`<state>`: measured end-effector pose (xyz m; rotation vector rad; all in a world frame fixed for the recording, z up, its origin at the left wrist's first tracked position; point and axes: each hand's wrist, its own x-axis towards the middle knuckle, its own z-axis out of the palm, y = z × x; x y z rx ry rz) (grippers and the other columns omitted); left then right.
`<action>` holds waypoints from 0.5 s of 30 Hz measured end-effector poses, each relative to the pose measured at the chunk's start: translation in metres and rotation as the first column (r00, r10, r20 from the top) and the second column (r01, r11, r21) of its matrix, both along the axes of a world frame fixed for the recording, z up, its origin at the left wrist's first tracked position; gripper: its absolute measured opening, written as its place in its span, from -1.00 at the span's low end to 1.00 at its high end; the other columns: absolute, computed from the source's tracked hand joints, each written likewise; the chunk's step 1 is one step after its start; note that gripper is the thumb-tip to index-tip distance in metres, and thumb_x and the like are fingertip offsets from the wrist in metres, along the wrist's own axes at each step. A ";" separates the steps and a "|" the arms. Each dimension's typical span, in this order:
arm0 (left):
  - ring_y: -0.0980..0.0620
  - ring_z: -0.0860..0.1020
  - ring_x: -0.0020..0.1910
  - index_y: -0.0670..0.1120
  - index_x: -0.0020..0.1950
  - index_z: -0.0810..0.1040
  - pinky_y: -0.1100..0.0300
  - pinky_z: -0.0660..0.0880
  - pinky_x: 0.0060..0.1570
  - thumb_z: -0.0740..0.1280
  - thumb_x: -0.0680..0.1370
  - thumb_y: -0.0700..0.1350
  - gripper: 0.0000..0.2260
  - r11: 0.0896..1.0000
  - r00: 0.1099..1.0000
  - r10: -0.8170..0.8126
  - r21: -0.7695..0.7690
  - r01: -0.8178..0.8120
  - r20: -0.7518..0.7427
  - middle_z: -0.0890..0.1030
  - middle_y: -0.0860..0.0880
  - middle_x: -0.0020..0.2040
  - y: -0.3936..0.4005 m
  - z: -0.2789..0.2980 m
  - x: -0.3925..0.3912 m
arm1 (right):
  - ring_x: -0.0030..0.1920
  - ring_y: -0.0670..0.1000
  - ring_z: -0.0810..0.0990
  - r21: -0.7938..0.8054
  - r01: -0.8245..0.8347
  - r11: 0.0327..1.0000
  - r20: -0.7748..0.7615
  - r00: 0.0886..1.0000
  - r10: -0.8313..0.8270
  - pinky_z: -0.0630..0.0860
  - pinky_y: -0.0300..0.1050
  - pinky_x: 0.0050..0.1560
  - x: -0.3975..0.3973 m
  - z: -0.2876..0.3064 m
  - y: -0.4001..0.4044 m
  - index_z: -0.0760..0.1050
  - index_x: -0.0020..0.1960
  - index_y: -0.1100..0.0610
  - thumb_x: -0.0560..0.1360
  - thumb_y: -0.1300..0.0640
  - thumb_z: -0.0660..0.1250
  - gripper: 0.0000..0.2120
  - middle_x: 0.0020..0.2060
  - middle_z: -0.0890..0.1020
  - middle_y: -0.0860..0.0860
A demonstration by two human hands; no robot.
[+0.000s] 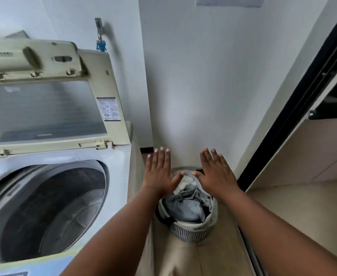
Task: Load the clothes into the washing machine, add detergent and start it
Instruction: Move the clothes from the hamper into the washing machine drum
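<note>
Now reach both flat, empty hands — left hand point(158, 172), right hand point(216, 172) — down into the laundry basket point(187, 233) on the floor beside the washing machine point(122, 166), gathering the clothes point(185, 204) from underneath — lid point(44, 108) already up.

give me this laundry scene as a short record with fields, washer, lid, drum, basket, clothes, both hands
washer: top-loading washing machine, left of the person
lid: lid folded up, open
drum: drum looks empty, no clothes seen inside
basket: laundry basket on the floor, right of the washer
clothes: clothes piled in the basket, mostly grey and blue
left hand: left hand held flat above the basket, fingers straight, holding nothing
right hand: right hand held flat above the basket, fingers straight, holding nothing
</note>
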<state>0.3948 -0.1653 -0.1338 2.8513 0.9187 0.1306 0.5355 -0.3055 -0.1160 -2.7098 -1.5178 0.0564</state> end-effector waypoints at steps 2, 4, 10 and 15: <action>-0.09 -0.33 0.52 -0.13 0.53 -0.32 -0.06 -0.36 0.46 -0.30 0.39 0.40 -0.13 1.000 0.998 0.022 -0.021 -0.024 -0.066 -0.29 -0.12 0.55 0.007 -0.025 0.014 | 0.55 0.07 -0.23 -0.044 -0.004 0.999 -0.031 1.000 0.002 -0.25 -0.01 0.51 0.014 -0.024 0.009 -0.23 0.55 0.16 0.53 -0.30 -0.19 -0.23 0.56 -0.14 0.07; -0.10 -0.31 0.53 -0.14 0.54 -0.30 -0.07 -0.33 0.47 -0.17 0.50 0.38 -0.19 0.999 0.990 0.009 -0.037 -0.014 -0.144 -0.28 -0.14 0.56 0.018 -0.054 0.034 | 0.55 0.06 -0.24 -0.098 -0.032 0.995 -0.076 0.997 0.024 -0.26 -0.01 0.50 0.031 -0.043 0.017 -0.24 0.55 0.16 0.56 -0.28 -0.17 -0.26 0.55 -0.18 0.05; -0.11 -0.27 0.54 -0.13 0.56 -0.26 -0.04 -0.31 0.47 0.05 0.56 0.29 -0.20 0.981 0.937 -0.061 -0.192 -0.007 -0.343 -0.24 -0.14 0.57 0.046 -0.133 0.084 | 0.50 0.15 0.19 -0.187 -0.085 0.979 -0.070 0.995 0.073 0.09 0.05 0.45 0.089 -0.113 0.032 0.18 0.51 0.23 0.52 -0.31 -0.22 -0.21 0.49 0.25 0.15; -0.09 -0.26 0.54 -0.10 0.56 -0.27 -0.02 -0.32 0.47 0.14 0.53 0.25 -0.17 0.952 0.892 -0.087 -0.301 -0.057 -0.444 -0.23 -0.12 0.57 0.052 -0.196 0.095 | 0.55 0.08 -0.20 -0.366 -0.105 0.925 -0.239 0.971 0.016 -0.20 -0.01 0.50 0.113 -0.187 0.027 -0.22 0.55 0.16 0.57 -0.19 0.07 -0.23 0.56 -0.13 0.08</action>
